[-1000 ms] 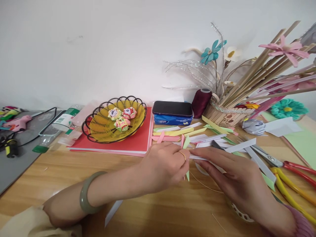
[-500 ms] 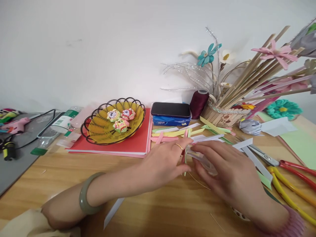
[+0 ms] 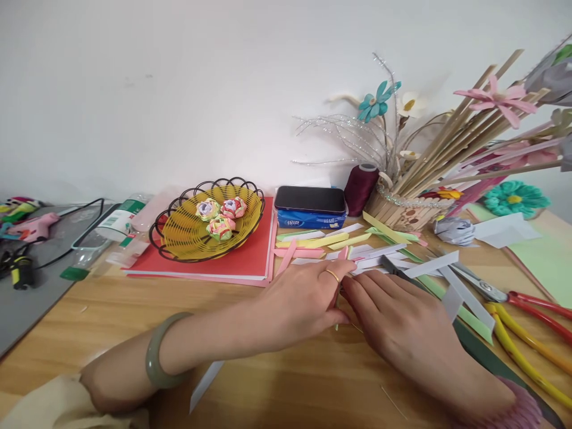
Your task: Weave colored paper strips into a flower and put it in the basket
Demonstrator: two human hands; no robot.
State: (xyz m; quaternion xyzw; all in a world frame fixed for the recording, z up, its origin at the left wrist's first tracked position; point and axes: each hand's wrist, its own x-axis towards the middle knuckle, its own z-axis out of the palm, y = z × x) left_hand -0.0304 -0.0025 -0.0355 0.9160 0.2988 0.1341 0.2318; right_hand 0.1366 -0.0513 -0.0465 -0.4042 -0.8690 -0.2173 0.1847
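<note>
My left hand (image 3: 304,295), with a ring and a bracelet, is closed in a pinch on small folded paper strips (image 3: 343,252). Only a pink tip and a pale green end show past its fingers. Close against it, my right hand (image 3: 402,316) has its fingers curled and pressed together at the same spot; whatever they grip is hidden. A thin wire-like strand pokes out below the fingertips. Loose paper strips (image 3: 379,251) in white, yellow, pink and green lie just beyond both hands.
A yellow basket (image 3: 187,232) with three paper flowers rests on red paper (image 3: 179,269). Behind the hands are a phone (image 3: 310,198) on a blue tissue pack (image 3: 310,220), a thread spool (image 3: 360,190) and a flower holder (image 3: 402,208). Scissors (image 3: 487,289) lie at right.
My right hand has drawn in to my left, its fingers now curled tighter. The clear, loop-like piece under it is out of sight, and a long dark thing shows beneath it.
</note>
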